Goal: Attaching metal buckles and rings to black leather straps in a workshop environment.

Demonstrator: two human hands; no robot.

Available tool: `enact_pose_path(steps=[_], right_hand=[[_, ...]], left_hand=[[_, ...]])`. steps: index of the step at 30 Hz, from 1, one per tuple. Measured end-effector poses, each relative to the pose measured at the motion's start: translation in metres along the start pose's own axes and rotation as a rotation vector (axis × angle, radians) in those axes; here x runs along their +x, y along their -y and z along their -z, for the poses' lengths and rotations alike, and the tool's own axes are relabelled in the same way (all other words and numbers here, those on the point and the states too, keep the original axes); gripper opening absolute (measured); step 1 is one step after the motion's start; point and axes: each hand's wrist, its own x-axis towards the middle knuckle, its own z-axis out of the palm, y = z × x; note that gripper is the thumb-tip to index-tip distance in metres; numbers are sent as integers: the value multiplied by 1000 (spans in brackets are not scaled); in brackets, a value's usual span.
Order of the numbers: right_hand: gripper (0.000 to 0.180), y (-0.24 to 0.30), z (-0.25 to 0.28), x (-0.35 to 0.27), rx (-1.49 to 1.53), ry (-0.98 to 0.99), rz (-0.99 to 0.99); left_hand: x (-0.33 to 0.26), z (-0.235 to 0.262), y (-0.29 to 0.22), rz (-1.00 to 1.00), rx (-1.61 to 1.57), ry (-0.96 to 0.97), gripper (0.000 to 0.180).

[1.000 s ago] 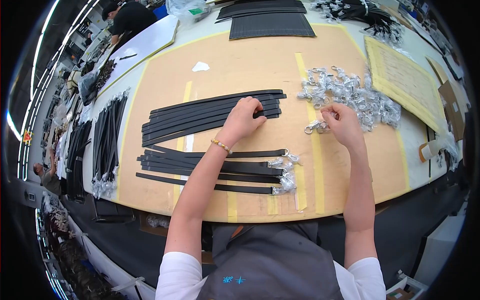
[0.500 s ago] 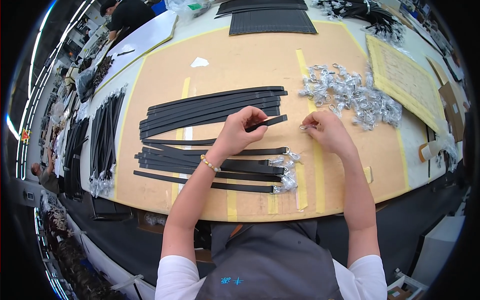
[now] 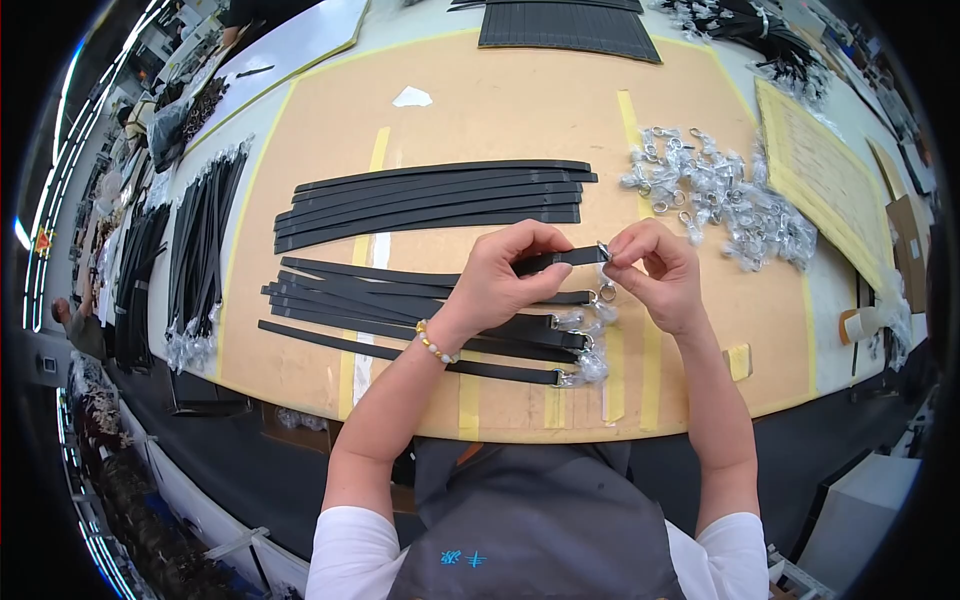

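Note:
My left hand (image 3: 503,277) grips the end of a black strap (image 3: 560,257) lifted just above the tan work mat (image 3: 480,110). At the strap's tip my right hand (image 3: 657,272) pinches a small metal clasp (image 3: 604,250), and a ring (image 3: 607,293) dangles below it. A row of plain black straps (image 3: 430,200) lies beyond my hands. Nearer to me lies a pile of straps (image 3: 400,310) with wrapped clasps (image 3: 588,345) on their right ends. A heap of wrapped metal clasps (image 3: 720,195) sits to the right.
More black straps (image 3: 205,250) lie in bundles at the table's left edge. Black sheets (image 3: 565,25) rest at the far edge, a yellow board (image 3: 820,170) and cardboard (image 3: 900,215) at the right. Another person (image 3: 80,325) stands far left.
My left hand picked one strap off the far row and brought it toward me. My right hand left the clasp heap with a clasp and met the strap's end.

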Motion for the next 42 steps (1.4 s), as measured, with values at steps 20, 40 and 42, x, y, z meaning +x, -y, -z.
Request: enact_pose_path(steps=[20,40,42], right_hand=[[16,0,-19,-5,621,29,-327],[16,10,-26,-13,167,175,-624],[16,13,-25,-11,205,168,-658]], left_hand=[[-15,-4,-25,-38,94,4,16],[-18,-12,-14,-304,463,139,23],[-17,-12,-16,-243,442,118,24]])
